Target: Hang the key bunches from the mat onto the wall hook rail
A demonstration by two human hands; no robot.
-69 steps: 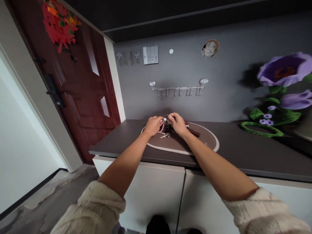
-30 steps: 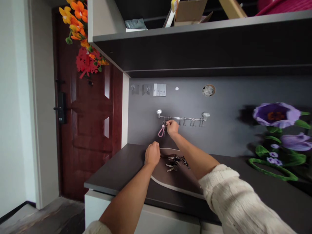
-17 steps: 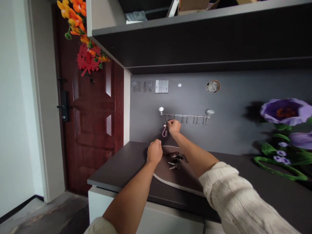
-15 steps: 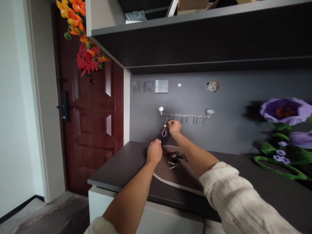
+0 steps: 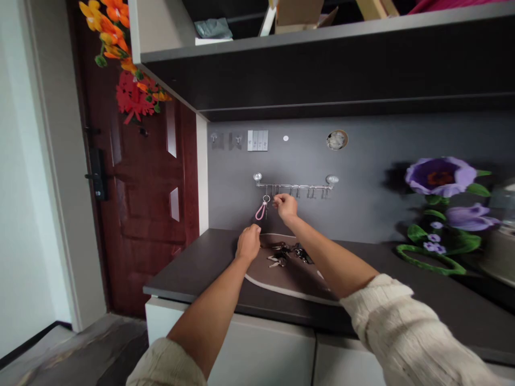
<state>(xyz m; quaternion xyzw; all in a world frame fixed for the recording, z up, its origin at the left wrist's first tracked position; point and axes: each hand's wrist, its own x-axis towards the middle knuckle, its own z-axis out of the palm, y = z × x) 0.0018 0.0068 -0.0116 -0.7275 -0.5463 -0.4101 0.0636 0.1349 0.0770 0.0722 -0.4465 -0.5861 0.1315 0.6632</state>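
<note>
A metal key ring with a pink braided loop (image 5: 261, 210) hangs from the left end of a chrome hook rail (image 5: 295, 187) on the grey wall. My right hand (image 5: 286, 207) is just right of it, beneath the rail, and holds nothing. My left hand (image 5: 248, 244) rests in a loose fist at the left edge of a brown oval mat (image 5: 289, 289), touching nothing else I can make out. A bunch of metal keys (image 5: 284, 255) lies on the mat, to the right of that hand.
The mat sits on a dark countertop (image 5: 193, 257) above white cabinets, under a dark overhead shelf. Further left stands a dark red door with a black lock. A switch panel and small wall hooks sit above the rail; large purple flower art covers the wall to the right.
The pink-looped key ring now hangs on the rail, and my right hand has moved right, away from it. My left hand stays by the mat, and the view has shifted slightly.
</note>
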